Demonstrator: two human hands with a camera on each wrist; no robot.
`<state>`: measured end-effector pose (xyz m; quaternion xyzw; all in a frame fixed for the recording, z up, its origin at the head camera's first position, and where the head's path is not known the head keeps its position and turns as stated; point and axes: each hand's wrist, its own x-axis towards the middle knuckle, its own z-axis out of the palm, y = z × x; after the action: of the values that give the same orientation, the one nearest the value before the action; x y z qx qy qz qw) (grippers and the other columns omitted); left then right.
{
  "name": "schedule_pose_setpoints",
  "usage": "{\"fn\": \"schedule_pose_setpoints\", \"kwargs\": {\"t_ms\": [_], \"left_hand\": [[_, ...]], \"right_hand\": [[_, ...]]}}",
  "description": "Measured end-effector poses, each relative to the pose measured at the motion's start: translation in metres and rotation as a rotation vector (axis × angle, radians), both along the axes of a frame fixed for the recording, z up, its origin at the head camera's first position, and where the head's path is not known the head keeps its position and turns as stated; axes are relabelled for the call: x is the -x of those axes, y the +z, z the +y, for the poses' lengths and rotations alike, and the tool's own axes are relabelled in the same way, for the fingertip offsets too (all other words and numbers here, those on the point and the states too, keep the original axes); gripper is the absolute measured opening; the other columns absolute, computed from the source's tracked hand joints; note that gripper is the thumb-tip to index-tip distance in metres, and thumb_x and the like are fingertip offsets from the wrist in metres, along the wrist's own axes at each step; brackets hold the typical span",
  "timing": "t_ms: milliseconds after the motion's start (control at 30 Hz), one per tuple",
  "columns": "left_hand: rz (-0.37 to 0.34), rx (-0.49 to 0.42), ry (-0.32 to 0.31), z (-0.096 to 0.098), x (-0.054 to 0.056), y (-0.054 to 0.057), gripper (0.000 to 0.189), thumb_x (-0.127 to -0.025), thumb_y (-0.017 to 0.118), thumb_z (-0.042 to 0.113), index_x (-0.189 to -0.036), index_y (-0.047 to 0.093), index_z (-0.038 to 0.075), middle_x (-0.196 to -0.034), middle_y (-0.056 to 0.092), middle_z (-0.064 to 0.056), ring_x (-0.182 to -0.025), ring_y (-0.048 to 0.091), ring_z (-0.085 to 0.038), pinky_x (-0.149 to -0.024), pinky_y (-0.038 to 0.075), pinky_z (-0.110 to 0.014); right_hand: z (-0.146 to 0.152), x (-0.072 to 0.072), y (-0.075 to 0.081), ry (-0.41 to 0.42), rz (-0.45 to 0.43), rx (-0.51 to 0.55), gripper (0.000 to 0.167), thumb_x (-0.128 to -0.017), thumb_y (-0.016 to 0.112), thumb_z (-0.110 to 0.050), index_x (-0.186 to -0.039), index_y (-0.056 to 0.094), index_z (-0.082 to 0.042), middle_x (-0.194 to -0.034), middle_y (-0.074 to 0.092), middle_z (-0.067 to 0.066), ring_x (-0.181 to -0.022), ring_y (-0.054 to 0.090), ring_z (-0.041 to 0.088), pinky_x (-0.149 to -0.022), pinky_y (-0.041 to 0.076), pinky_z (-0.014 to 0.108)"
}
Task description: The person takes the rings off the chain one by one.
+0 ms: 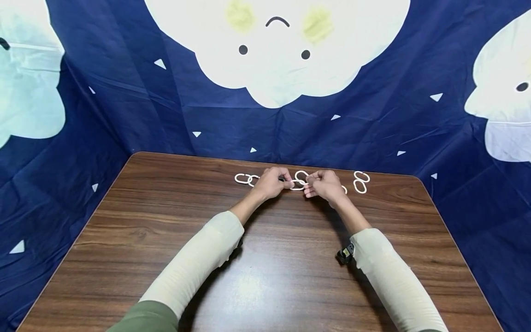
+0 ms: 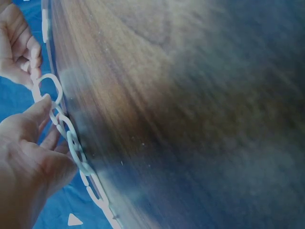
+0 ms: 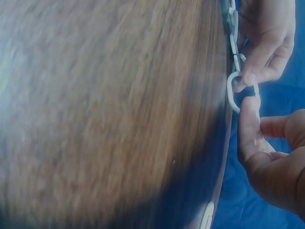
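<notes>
A chain of white plastic oval links [image 1: 242, 182] lies along the far edge of the brown table. My left hand [image 1: 271, 182] pinches a white link [image 2: 53, 75] at the chain's right end between thumb and fingers. Facing it, my right hand [image 1: 325, 184] also pinches a white link, held against the same end; fingers hide part of the joint. Just behind the two hands lies another white link [image 1: 301, 172]. Part of one more link [image 1: 345, 189] shows beside the right hand, mostly covered by it.
Two white links [image 1: 360, 192] sit close together right of the right hand. The wooden tabletop [image 1: 265, 240] stretches toward me. A dark blue cloth [image 1: 124, 55] with clouds hangs behind the table and at both sides.
</notes>
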<state>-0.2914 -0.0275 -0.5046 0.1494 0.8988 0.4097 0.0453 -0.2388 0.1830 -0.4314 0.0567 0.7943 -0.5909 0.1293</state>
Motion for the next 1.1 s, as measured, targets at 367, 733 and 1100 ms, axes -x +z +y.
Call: {"fn": "schedule_pose_setpoints", "kwargs": {"t_ms": [367,733,1100], "left_hand": [[0.004,0.018,-0.009,0.001,0.001,-0.002,0.018,-0.095,0.090,0.035,-0.085,0.075,0.031,-0.126,0.081,0.001,-0.131,0.066,-0.031,-0.118,0.052,-0.051],[-0.020,0.029,-0.005,0.001,0.001,-0.001,0.018,-0.096,0.091,0.034,-0.086,0.076,0.029,-0.122,0.081,0.002,-0.131,0.064,-0.032,-0.119,0.050,-0.052],[-0.001,0.043,-0.005,0.001,-0.006,0.009,0.017,-0.098,0.090,0.028,-0.088,0.077,0.023,-0.118,0.082,0.000,-0.127,0.067,-0.030,-0.118,0.051,-0.050]], "right_hand": [[-0.007,0.000,-0.005,-0.019,0.024,0.013,0.033,-0.112,0.057,-0.003,-0.137,0.059,0.019,-0.092,0.076,0.012,-0.063,0.075,0.007,-0.067,0.067,0.024],[-0.005,-0.002,-0.008,0.041,0.044,0.027,0.034,-0.113,0.054,-0.003,-0.137,0.059,0.021,-0.100,0.075,0.020,-0.067,0.073,0.008,-0.067,0.065,0.022],[-0.012,-0.003,-0.007,-0.039,0.069,0.059,0.027,-0.111,0.059,-0.001,-0.130,0.063,0.017,-0.083,0.074,0.005,-0.061,0.073,0.008,-0.062,0.064,0.022]]}}
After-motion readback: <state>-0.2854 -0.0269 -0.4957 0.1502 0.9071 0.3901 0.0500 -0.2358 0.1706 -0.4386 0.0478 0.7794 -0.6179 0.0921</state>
